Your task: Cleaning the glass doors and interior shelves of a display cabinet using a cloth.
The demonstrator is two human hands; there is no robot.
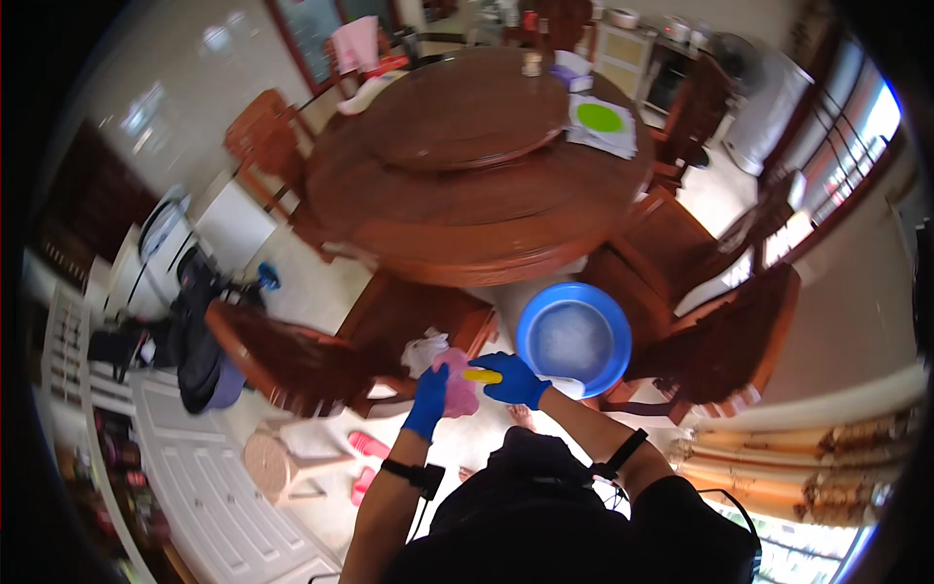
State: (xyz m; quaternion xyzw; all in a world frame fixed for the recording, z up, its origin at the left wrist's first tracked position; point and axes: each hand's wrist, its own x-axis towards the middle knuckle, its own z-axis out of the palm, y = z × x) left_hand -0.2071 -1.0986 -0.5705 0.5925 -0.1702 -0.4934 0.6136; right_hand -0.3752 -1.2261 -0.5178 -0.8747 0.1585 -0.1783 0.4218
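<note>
My left hand [429, 401], in a blue glove, grips a limp pink cloth [461, 394] in front of me. From the right, my blue-gloved right hand [514, 381] closes around a small yellow object [483, 376], which points toward the cloth. Whether this yellow piece is a handle or a bar I cannot tell. Just beyond my right hand stands a round blue basin [522, 328] with cloudy, foamy water [573, 337] in it. A white item [568, 385] lies at its near rim, partly hidden by my wrist.
A crumpled white bag or cloth [425, 352] rests on a wooden chair seat [387, 314]. Ahead is a round wooden table [467, 219] with a turntable [467, 117]. Carved chairs [730, 350] flank me. Red slippers [368, 444] and a stool [271, 463] are at left.
</note>
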